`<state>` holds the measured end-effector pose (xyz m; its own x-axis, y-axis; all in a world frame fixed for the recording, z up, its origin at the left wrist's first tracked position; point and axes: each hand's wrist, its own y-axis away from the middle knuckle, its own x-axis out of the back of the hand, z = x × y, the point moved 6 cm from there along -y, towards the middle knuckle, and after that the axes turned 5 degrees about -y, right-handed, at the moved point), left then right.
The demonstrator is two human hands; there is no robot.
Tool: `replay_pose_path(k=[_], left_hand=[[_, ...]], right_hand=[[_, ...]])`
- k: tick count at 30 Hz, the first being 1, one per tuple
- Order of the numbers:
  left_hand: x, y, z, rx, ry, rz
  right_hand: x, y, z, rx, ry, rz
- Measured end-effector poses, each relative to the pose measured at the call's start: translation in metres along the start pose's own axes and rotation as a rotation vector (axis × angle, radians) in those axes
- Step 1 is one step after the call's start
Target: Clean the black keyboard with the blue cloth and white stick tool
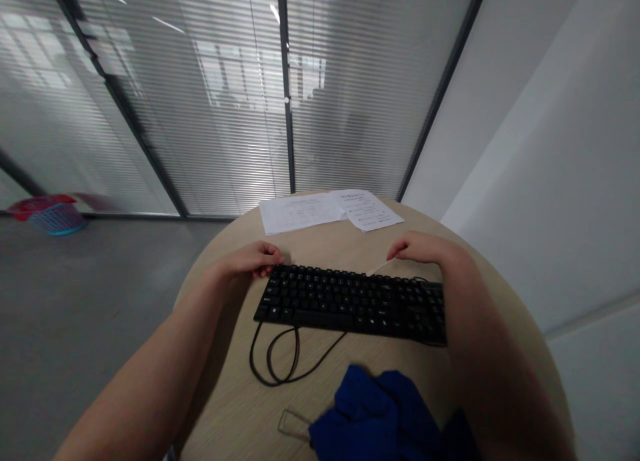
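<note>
Blue cloth [375, 418] lies before the black keyboard [330, 298] on the table [320, 249]. The right hand [420, 246] pinches a slim white stick [379, 268] at the far edge; pressed hard, it could slip. The left hand [263, 258] curls at one corner, grip unclear. The keyboard's long axis runs left-right, space bar [323, 319] nearside.

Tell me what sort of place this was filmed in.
Probably an office or small meeting room: glass partitions with slatted blinds stand ahead, and a round-edged wooden table holds a black keyboard and printed papers.
</note>
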<state>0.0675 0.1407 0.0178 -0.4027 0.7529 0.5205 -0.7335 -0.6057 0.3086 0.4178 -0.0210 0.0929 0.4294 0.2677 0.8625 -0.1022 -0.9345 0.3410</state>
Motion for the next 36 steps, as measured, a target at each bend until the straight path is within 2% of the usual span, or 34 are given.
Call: replay_pose_path(k=[2, 4, 7, 10, 12, 17, 23, 28, 32, 36], left_hand=[[0.000, 0.000, 0.001, 0.000, 0.000, 0.003], [0.000, 0.001, 0.002, 0.006, -0.001, 0.008], [-0.001, 0.003, 0.005, 0.012, -0.004, 0.007], [0.000, 0.002, 0.005, 0.011, -0.015, 0.009], [0.001, 0.001, 0.004, 0.008, -0.024, 0.019], [0.002, 0.001, 0.002, 0.008, -0.034, 0.024], [0.001, 0.002, 0.004, 0.026, -0.016, 0.018], [0.001, 0.003, 0.005, 0.036, -0.011, 0.017], [0.001, 0.003, 0.006, 0.041, -0.011, 0.024], [0.001, 0.004, 0.006, 0.033, -0.012, 0.026]], right_hand=[[0.007, 0.000, 0.004, 0.001, 0.022, 0.080], [0.011, 0.001, 0.007, 0.026, 0.021, 0.108], [0.005, 0.002, 0.007, 0.067, -0.008, 0.010], [-0.003, 0.002, 0.006, 0.030, 0.008, -0.083], [-0.004, 0.001, 0.004, 0.010, 0.020, -0.079], [0.007, 0.002, 0.008, -0.016, 0.057, 0.048], [0.009, 0.009, 0.015, -0.016, 0.020, -0.035], [-0.001, 0.004, 0.016, -0.011, 0.045, -0.104], [-0.001, 0.000, 0.017, 0.001, 0.033, -0.055], [0.009, 0.004, 0.018, 0.004, 0.021, 0.024]])
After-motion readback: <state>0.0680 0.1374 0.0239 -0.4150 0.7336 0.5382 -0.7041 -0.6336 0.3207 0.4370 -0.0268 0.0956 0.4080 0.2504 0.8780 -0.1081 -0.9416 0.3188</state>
